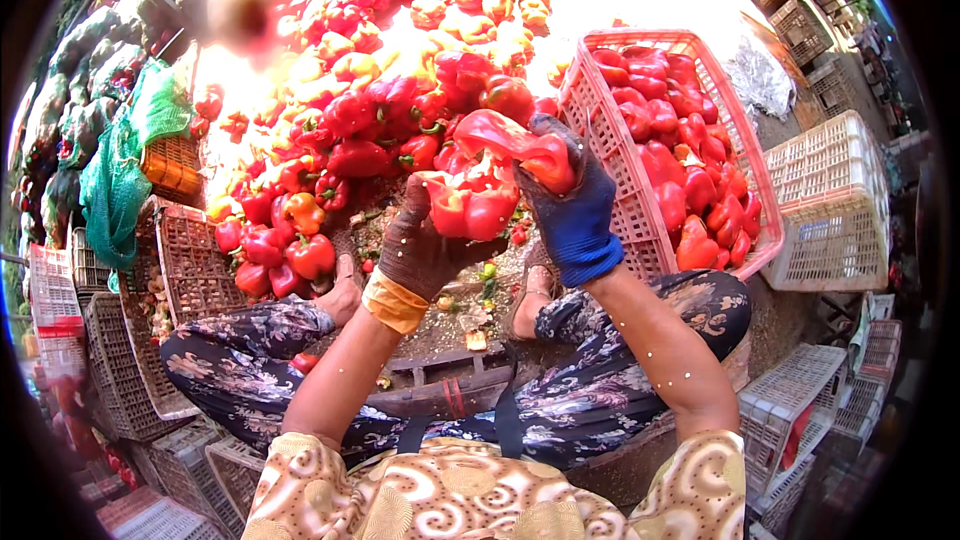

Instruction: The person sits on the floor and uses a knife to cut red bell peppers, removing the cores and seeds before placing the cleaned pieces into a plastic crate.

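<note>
My left hand (427,247), in a dark, dirt-stained glove with an orange cuff, holds an opened piece of red bell pepper (474,211) with its pale inside showing. My right hand (574,195), in a blue glove with dark fingers, grips another red pepper piece (510,141) just above and to the right. The two pieces touch or overlap; whether they are still joined I cannot tell. Behind my hands rises a large heap of whole red bell peppers (360,157). Right of my right hand, a pink plastic crate (622,187) holds many red peppers (664,116).
Seeds and pepper scraps (480,315) lie on the ground between my feet. Crates (199,262) stand at left beside green netting (112,187), with filled mesh sacks (82,120) behind. A white crate (825,202) and more crates (795,390) stand at right.
</note>
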Motion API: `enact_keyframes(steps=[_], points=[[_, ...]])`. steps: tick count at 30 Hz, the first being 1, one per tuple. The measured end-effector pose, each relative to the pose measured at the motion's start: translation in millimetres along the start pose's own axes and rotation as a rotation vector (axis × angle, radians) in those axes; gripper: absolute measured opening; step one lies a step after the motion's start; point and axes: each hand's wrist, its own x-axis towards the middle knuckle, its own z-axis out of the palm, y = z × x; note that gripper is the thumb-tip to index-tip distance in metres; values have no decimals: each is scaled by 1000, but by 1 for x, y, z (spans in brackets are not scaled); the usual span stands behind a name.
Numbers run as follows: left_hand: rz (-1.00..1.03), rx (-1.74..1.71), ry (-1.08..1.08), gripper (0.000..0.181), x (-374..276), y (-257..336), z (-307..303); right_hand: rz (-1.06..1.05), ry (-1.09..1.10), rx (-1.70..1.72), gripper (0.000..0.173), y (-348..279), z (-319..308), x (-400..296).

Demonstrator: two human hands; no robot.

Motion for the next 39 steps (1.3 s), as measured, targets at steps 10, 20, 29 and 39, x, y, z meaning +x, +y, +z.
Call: enact_keyframes(steps=[10,20,29,39], points=[[383,906,84,53,85,-48,-68,47,74,-26,50,29,-65,-15],[558,1950,-216,56,142,-80,-11,934,315,250,16,26,-191,-10],[696,2123,-50,65,182,-58,-24,844,490,198,23,32,-275,-7],[660,2191,33,64,161,-40,-50,856,-459,-1366,70,153,-374,-55]])
